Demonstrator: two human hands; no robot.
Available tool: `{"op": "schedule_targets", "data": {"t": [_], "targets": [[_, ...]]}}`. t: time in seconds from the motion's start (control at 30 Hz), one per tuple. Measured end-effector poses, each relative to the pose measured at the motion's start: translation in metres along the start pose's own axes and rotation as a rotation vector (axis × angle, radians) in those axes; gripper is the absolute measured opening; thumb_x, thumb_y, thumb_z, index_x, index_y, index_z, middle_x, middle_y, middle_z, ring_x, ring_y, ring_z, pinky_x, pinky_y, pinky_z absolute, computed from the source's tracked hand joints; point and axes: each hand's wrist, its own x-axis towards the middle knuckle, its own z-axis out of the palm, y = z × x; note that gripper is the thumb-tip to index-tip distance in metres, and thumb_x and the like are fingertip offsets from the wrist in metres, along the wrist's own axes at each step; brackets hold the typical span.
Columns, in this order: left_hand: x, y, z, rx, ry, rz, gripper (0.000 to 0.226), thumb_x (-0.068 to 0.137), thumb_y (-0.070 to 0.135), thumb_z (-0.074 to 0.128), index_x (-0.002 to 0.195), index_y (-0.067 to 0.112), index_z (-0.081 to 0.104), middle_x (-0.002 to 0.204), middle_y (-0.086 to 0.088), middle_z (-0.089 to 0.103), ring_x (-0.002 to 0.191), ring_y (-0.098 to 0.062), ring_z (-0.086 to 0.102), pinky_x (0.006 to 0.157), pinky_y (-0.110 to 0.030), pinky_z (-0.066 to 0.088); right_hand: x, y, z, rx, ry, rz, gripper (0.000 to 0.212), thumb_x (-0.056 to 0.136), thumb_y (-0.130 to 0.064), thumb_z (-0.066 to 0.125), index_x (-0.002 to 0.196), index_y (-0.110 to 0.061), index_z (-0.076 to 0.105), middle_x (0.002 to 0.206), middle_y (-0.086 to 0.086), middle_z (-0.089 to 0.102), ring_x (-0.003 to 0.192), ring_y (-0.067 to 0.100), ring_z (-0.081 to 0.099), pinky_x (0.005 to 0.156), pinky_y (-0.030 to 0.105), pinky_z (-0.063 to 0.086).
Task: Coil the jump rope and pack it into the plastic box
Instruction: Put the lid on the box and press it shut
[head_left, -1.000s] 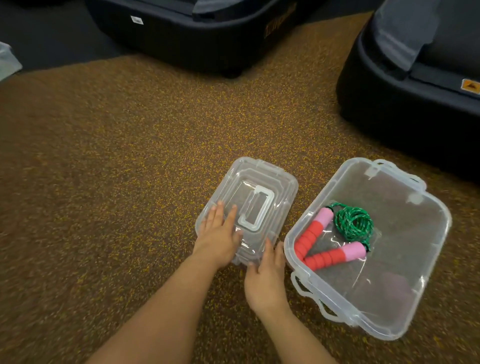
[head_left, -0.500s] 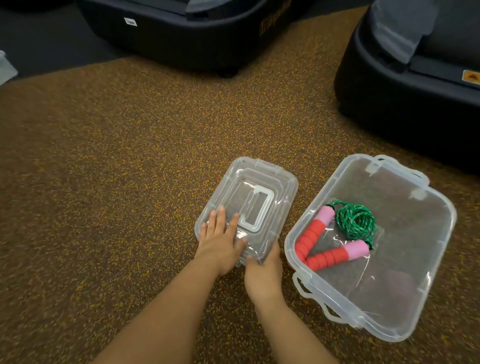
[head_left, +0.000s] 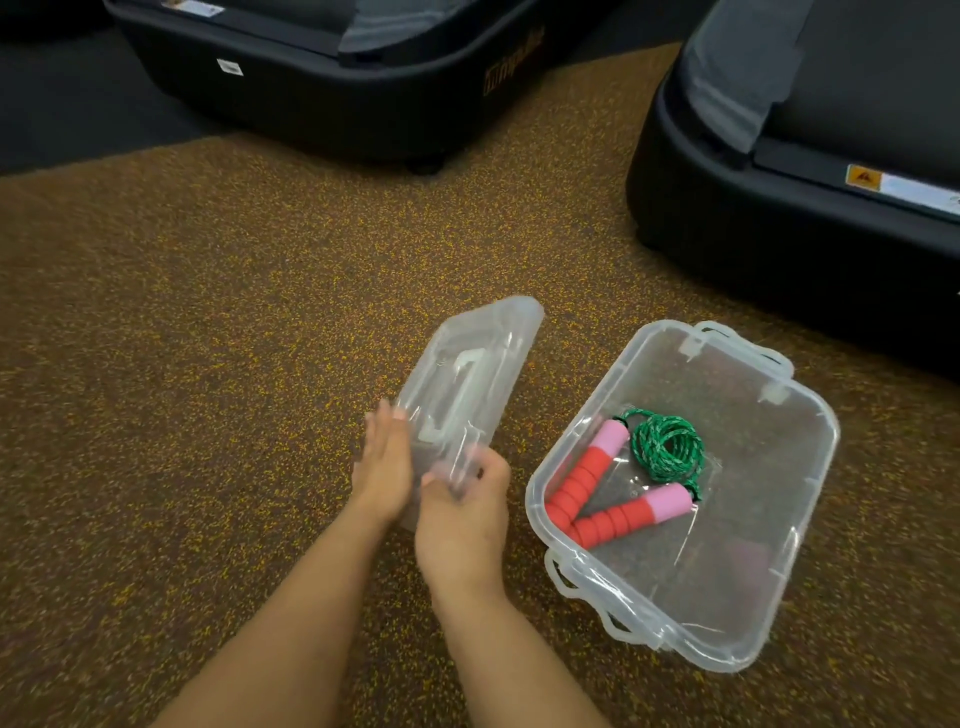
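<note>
Lid (head_left: 467, 384) tilted on edge: my left hand (head_left: 384, 467) lies flat against its face, my right hand (head_left: 462, 519) pinches the near rim. It looks light, flexy and slick, so I'd hold both long rims. Rope (head_left: 665, 447) lies coiled in the box (head_left: 823, 447).

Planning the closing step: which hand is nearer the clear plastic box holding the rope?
Right. The right hand is just left of the clear plastic box; the left hand is farther left, across the clear plastic lid.

We find the plastic box (head_left: 769, 519) open-topped, its right half free; the tilted lid (head_left: 467, 374) flanks it left, machines (head_left: 779, 234) beyond.
</note>
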Motion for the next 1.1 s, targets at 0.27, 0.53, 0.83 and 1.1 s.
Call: {"op": "schedule_targets", "data": {"t": [0.27,0.53,0.83,1.1], "targets": [[-0.009,0.07,-0.011,-0.253,0.116,0.053,0.044,0.089,0.045,0.05,0.113,0.01,0.062,0.106,-0.008,0.067,0.091,-0.022,0.062,0.076,-0.029,0.048,-0.032,-0.046,-0.061,-0.006,-0.071,-0.275,0.041,0.085,-0.026,0.053,0.116,-0.049,0.041,0.124,-0.008,0.059,0.111,0.018,0.059,0.095,0.044,0.05],[-0.062,0.143,0.037,0.006,0.044,0.308,0.027,0.089,0.043,0.056,0.109,0.026,0.064,0.091,0.006,0.065,0.081,-0.013,0.059,0.071,-0.028,0.042,-0.044,-0.054,-0.159,-0.192,0.307,-0.353,0.052,0.09,-0.041,0.049,0.14,-0.039,0.035,0.135,-0.01,0.042,0.127,0.01,0.042,0.108,0.044,0.038],[-0.089,0.155,0.072,0.45,0.003,0.415,0.036,0.086,0.046,0.058,0.106,0.017,0.063,0.101,-0.008,0.068,0.094,-0.031,0.062,0.07,-0.032,0.04,-0.045,-0.011,-0.196,-0.424,0.414,-0.093,0.071,0.086,-0.055,0.027,0.144,-0.014,0.035,0.151,0.004,0.038,0.14,0.024,0.03,0.116,0.048,0.021],[-0.097,0.149,0.073,0.577,-0.083,0.378,0.044,0.095,0.039,0.045,0.125,0.007,0.048,0.121,-0.018,0.053,0.108,-0.037,0.055,0.08,-0.039,0.041,-0.044,-0.002,-0.195,-0.215,0.323,-0.005,0.057,0.099,-0.029,0.038,0.151,-0.017,0.018,0.156,0.002,0.028,0.142,0.021,0.028,0.118,0.041,0.023]]}}
